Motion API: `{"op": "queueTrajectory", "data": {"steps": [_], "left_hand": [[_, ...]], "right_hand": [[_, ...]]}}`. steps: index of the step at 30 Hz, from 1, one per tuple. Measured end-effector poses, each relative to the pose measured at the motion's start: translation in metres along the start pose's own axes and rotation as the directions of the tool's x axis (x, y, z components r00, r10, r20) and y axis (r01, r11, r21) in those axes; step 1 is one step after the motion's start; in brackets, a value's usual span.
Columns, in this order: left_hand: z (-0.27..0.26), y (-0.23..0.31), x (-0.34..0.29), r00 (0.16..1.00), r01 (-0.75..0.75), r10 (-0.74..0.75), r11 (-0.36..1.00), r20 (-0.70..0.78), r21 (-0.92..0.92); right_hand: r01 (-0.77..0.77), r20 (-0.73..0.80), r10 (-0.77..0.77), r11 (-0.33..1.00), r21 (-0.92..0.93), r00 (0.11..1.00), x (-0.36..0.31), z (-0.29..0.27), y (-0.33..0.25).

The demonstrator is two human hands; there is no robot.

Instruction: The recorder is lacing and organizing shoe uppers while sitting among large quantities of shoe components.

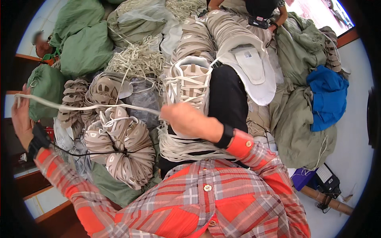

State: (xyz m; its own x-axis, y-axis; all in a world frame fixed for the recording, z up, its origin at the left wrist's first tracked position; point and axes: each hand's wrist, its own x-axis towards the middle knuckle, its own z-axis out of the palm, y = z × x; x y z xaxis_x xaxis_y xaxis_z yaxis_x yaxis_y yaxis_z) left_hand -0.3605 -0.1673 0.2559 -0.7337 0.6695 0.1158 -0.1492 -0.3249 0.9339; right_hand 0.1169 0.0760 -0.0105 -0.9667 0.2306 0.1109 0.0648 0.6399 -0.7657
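A cream shoelace [99, 106] stretches across in front of me from one hand to the other. My left hand [22, 119], far out to the left, has its fingers closed on the lace near its end. Over my lap, my right hand [188, 120] is closed in a fist round the other part of the lace. Just beyond this fist a beige and white shoe upper [192, 85] lies on my thighs, with laces threaded across its front. The fist hides its near end. Below it, a bundle of loose cream laces [190, 148] lies across my lap.
Bundled beige shoe uppers [123, 158] lie at my left. A stack of uppers [252, 59] with a white insole-shaped piece lies ahead. Loose laces [137, 59], green sacks [85, 47] and a blue cloth [327, 97] surround me. Another person [262, 10] works at the far side.
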Motion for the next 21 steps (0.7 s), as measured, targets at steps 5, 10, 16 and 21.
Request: {"op": "queueTrajectory", "data": {"steps": [5, 10, 16, 21], "left_hand": [[0.137, -0.091, -0.048, 0.915, 0.358, -0.309, 0.919, 0.26, -0.168], [0.261, -0.252, -0.138, 0.757, 0.261, -0.574, 0.704, 0.312, 0.661], [0.26, -0.33, -0.163, 0.816, 0.084, -0.419, 0.768, 0.398, 0.635], [0.27, -0.33, -0.159, 0.833, -0.014, -0.44, 0.59, 0.335, 0.807]], "right_hand": [[0.056, 0.339, -0.053, 0.998, 0.001, 0.939, -0.027, -0.005, -0.046], [-0.284, -0.255, 0.376, 0.899, 0.334, 0.891, -0.041, -0.046, -0.004], [-0.482, 0.078, 0.555, 0.635, 0.604, 0.828, -0.04, -0.056, -0.01], [-0.29, 0.213, 0.343, 0.191, 0.938, 0.915, -0.047, -0.038, -0.001]]}}
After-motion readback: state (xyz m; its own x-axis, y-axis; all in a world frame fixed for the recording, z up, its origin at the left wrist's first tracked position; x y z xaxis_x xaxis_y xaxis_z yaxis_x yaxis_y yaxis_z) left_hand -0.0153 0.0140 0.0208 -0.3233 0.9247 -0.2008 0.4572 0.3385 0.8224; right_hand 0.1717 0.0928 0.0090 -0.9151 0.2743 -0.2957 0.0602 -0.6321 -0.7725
